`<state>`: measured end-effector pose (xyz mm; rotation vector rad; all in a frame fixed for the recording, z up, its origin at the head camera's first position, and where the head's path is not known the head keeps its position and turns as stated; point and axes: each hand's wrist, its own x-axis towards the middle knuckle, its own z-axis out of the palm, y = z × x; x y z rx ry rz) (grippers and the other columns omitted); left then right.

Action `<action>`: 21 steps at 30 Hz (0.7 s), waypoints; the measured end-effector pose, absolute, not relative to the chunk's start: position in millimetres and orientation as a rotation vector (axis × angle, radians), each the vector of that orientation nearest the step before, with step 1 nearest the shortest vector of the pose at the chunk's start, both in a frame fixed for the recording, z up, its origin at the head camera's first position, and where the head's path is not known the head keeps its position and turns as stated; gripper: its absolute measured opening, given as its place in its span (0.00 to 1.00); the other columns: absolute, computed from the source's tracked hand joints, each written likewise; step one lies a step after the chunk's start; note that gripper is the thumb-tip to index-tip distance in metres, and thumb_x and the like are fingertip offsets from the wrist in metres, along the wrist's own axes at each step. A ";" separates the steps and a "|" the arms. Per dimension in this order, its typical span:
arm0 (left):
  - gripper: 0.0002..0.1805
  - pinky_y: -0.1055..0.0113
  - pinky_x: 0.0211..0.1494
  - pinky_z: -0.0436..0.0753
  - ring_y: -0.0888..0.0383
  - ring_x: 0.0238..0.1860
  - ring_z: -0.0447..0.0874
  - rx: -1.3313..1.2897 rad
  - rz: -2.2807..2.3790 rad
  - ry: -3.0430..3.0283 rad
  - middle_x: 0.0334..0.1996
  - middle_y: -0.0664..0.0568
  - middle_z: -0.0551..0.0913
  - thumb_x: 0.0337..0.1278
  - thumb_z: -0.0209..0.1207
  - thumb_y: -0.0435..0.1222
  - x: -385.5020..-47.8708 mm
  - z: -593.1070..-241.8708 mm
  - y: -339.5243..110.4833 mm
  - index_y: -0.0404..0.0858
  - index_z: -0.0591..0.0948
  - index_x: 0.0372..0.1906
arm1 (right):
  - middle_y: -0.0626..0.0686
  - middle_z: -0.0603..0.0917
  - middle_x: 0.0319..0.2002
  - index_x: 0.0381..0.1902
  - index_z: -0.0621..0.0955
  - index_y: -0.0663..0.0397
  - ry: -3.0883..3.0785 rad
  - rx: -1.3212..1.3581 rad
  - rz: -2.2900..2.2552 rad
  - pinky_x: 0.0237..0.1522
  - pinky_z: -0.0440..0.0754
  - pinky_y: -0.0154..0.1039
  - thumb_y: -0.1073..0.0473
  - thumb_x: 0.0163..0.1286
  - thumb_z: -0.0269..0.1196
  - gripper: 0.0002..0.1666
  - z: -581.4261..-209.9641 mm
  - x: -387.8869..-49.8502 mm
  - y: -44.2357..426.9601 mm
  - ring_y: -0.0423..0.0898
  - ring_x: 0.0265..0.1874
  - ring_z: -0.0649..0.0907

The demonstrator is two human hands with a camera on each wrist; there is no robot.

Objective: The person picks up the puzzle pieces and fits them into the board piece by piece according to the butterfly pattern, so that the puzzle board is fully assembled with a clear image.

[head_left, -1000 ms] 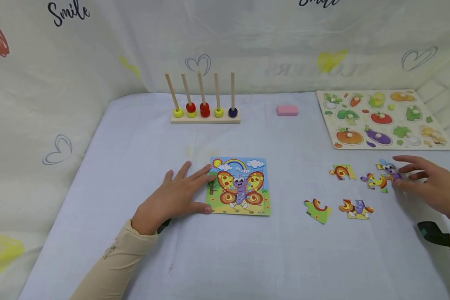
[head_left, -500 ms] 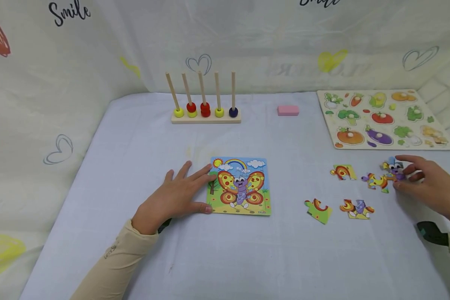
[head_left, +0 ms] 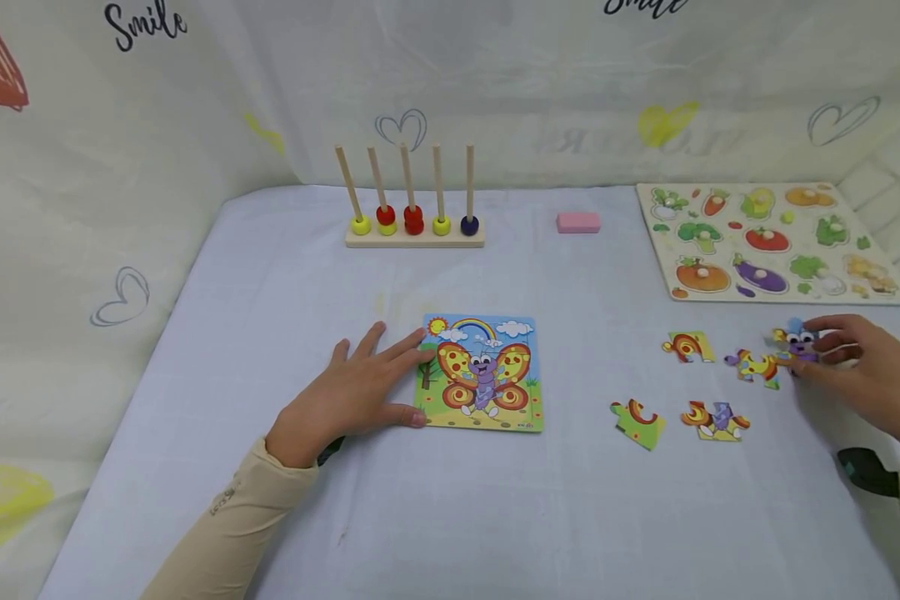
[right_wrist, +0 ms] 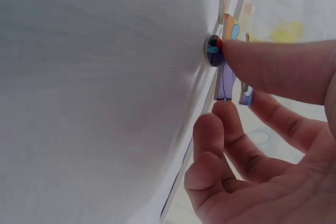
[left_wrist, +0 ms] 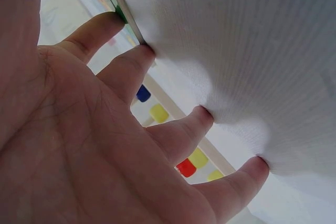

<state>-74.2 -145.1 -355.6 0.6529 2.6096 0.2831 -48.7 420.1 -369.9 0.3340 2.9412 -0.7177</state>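
Note:
A square butterfly puzzle board [head_left: 483,375] lies flat at the middle of the table. My left hand [head_left: 352,396] rests beside it with fingers spread; the thumb and one or two fingertips touch its left edge, the others press the cloth, as the left wrist view shows. At the right, my right hand [head_left: 866,371] pinches the puzzle piece with the butterfly's face [head_left: 801,343] between thumb and fingers. Just left of it lies a yellow-and-red wing piece [head_left: 753,367]. Nearby lie an orange spiral piece [head_left: 687,345], a green corner piece [head_left: 639,425] and a feet piece [head_left: 716,421].
At the back stands a wooden peg abacus [head_left: 414,239] with coloured beads. A pink block [head_left: 578,222] sits to its right. The vegetable peg board [head_left: 776,250] lies at the back right, close behind my right hand. A printed cloth [head_left: 540,100] hangs behind the table.
My right hand has shifted slightly right with the face piece, which now sits a little farther from the wing piece. The left hand and the board stay put.

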 end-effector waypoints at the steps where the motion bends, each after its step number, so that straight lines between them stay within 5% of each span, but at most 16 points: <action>1: 0.52 0.22 0.76 0.48 0.33 0.85 0.37 0.652 0.282 2.610 0.87 0.57 0.49 0.59 0.73 0.61 -74.3 -355.7 -145.1 0.57 0.63 0.85 | 0.80 0.70 0.54 0.70 0.62 0.78 2.962 0.337 -0.720 0.36 0.77 0.46 0.68 0.79 0.63 0.31 -368.7 -48.4 419.7 0.77 0.51 0.71; 5: 0.52 0.23 0.76 0.48 0.33 0.85 0.37 0.646 0.280 2.609 0.87 0.58 0.49 0.59 0.73 0.61 -74.1 -355.5 -145.0 0.57 0.63 0.85 | 0.79 0.74 0.51 0.64 0.69 0.77 3.036 0.351 -0.741 0.26 0.69 0.30 0.69 0.82 0.59 0.21 -366.2 -48.5 421.3 0.71 0.45 0.75; 12: 0.53 0.22 0.76 0.49 0.33 0.85 0.37 0.656 0.277 2.609 0.88 0.58 0.48 0.59 0.73 0.61 -74.5 -355.9 -144.6 0.57 0.63 0.86 | 0.71 0.82 0.42 0.58 0.73 0.76 3.085 0.328 -0.819 0.28 0.69 0.22 0.68 0.84 0.57 0.14 -363.2 -47.7 423.7 0.30 0.26 0.70; 18: 0.53 0.22 0.76 0.49 0.33 0.85 0.37 0.657 0.268 2.613 0.87 0.57 0.49 0.59 0.73 0.61 -74.9 -354.9 -145.1 0.56 0.63 0.85 | 0.68 0.83 0.41 0.58 0.75 0.73 3.080 0.300 -0.881 0.30 0.70 0.19 0.67 0.83 0.59 0.14 -356.9 -45.7 409.9 0.25 0.27 0.72; 21: 0.52 0.22 0.75 0.49 0.33 0.85 0.38 0.660 0.269 2.613 0.87 0.56 0.50 0.59 0.73 0.61 -75.0 -354.5 -145.0 0.56 0.64 0.85 | 0.75 0.82 0.46 0.58 0.77 0.73 3.084 0.273 -0.863 0.30 0.70 0.19 0.66 0.83 0.61 0.15 -353.1 -45.1 398.8 0.24 0.27 0.71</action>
